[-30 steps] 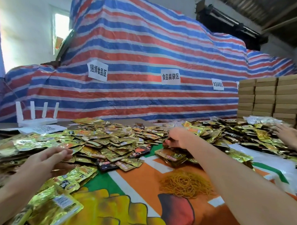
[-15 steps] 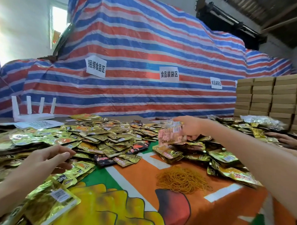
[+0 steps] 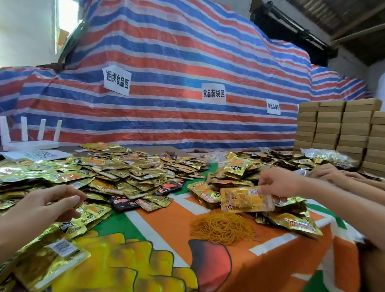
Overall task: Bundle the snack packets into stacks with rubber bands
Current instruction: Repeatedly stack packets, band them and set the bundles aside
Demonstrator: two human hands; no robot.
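Gold foil snack packets (image 3: 129, 174) lie in a wide loose heap over the left and middle of the table. My right hand (image 3: 279, 184) pinches a gold packet (image 3: 246, 200) by its upper right edge and holds it above a pile of bundled packets (image 3: 209, 194). A heap of yellow-orange rubber bands (image 3: 223, 227) lies just below that packet on the printed cloth. My left hand (image 3: 47, 204) hovers with straight, relaxed fingers over packets at the left and holds nothing.
Another person's hands (image 3: 330, 172) work among packets at the far right. Stacked cardboard boxes (image 3: 345, 129) stand behind them. A white router (image 3: 28, 140) sits at the back left. A striped tarp (image 3: 190, 69) rises behind the table. The orange-green cloth (image 3: 162, 230) covers the tabletop.
My right hand has come down and toward me with the packet, from above the far pile to just over the rubber bands. My left hand has barely shifted.
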